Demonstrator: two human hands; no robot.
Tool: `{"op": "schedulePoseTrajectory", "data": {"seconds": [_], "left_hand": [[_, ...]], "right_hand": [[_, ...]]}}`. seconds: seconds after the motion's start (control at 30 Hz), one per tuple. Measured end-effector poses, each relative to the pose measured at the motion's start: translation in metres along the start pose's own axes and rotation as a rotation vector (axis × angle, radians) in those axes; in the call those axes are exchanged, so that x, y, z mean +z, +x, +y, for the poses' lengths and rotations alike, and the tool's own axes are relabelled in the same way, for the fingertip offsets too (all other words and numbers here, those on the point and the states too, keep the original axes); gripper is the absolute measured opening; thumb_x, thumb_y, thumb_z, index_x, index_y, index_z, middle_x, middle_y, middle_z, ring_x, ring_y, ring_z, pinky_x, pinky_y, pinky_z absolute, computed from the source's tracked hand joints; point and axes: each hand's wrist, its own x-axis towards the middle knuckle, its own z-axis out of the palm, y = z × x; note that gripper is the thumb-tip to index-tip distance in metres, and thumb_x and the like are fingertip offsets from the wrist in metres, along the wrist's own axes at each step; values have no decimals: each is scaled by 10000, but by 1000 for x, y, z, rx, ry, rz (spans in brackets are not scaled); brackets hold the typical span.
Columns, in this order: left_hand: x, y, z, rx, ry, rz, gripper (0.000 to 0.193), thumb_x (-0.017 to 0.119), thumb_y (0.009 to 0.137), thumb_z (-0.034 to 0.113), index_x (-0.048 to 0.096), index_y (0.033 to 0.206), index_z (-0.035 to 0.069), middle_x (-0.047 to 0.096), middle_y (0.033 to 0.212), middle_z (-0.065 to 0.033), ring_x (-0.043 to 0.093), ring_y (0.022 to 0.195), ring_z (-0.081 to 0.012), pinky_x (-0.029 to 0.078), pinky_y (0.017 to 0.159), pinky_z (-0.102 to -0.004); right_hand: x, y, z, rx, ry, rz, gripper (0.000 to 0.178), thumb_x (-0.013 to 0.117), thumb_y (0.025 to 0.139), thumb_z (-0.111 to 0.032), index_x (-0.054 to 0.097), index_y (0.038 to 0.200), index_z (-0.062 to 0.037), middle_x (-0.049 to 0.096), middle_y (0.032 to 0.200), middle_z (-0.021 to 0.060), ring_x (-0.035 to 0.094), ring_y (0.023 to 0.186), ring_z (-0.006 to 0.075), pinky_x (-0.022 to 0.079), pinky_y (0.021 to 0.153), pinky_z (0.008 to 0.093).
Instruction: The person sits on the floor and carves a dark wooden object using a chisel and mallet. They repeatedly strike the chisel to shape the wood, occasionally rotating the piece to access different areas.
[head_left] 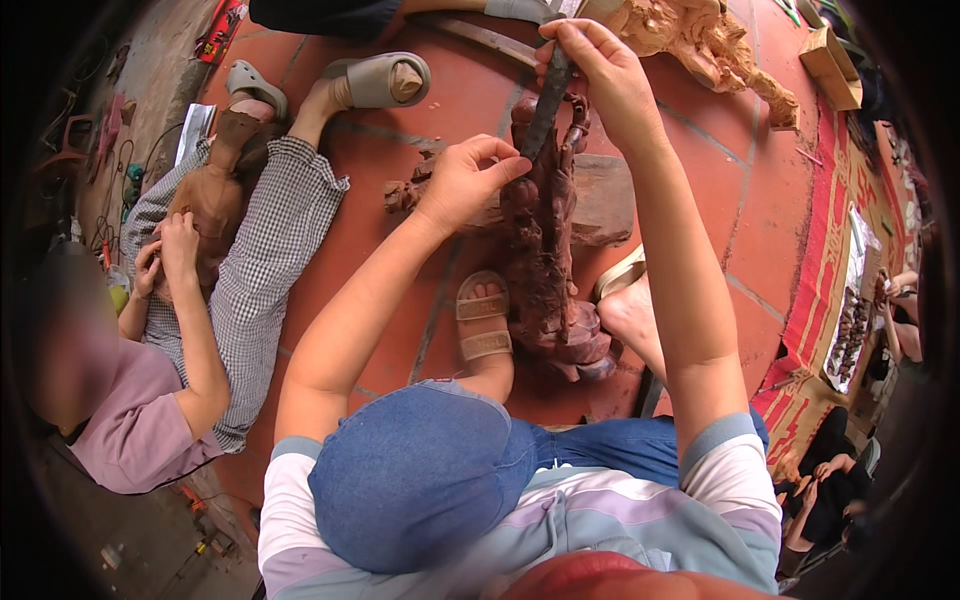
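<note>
A dark, narrow strip [546,112], which looks like sandpaper, runs slantwise between my two hands. At its upper end the fingers of my right hand [606,72] pinch it. The thumb and fingers of my left hand [466,184] close on its lower end. Beneath the strip a reddish-brown carved wooden sculpture [541,270] extends away from me between my feet, its far part resting over a rough wood block [606,205]. Part of the sculpture's far end is hidden behind the strip and my fingers.
On the left a seated person handles a brown wooden figure [212,205] on their lap. A large lighter wood carving [690,40] lies at the far right on the red tiles [400,290]. Beyond it are a cardboard box [832,68] and a red patterned mat [800,330]. Other people's hands show at the right rim.
</note>
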Motion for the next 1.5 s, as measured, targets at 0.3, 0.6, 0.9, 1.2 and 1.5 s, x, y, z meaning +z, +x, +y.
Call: {"op": "schedulePoseTrajectory", "data": {"seconds": [0.3, 0.6, 0.9, 1.2, 1.5], "left_hand": [[12, -5, -9, -8, -83, 18, 175, 689, 929, 194, 653, 955, 25, 624, 877, 40, 530, 822, -42, 435, 757, -209], [30, -11, -9, -36, -90, 169, 130, 655, 928, 119, 641, 938, -11, 692, 821, -46, 656, 740, -103, 508, 679, -250], [25, 1, -11, -167, -149, 174, 212, 611, 974, 214, 635, 912, 14, 677, 839, -18, 580, 736, -79, 493, 677, -251], [20, -3, -11, -91, -59, 63, 225, 571, 991, 221, 609, 909, 15, 718, 940, -66, 608, 775, -80, 511, 672, -261], [16, 4, -9, -157, -174, 112, 181, 553, 974, 176, 604, 936, 6, 703, 876, -96, 681, 766, -140, 527, 694, -290]], "right_hand": [[-15, 30, -19, -148, -771, -336, 380, 777, 771, -279, 686, 1074, -69, 704, 853, 68, 673, 772, 147, 530, 733, 308], [-6, 74, 6, 23, -932, -538, 391, 776, 771, -346, 663, 971, -30, 704, 770, 88, 691, 715, 182, 545, 645, 326], [1, 96, 23, 105, -814, -605, 336, 755, 814, -334, 644, 951, -49, 698, 837, 65, 693, 733, 169, 543, 660, 301], [5, 85, 14, 116, -778, -655, 283, 749, 846, -270, 620, 961, -46, 683, 814, 36, 661, 711, 109, 509, 627, 255], [14, 78, -17, 100, -768, -628, 304, 753, 836, -216, 610, 1015, -16, 664, 915, 93, 630, 803, 186, 525, 689, 374]]}}
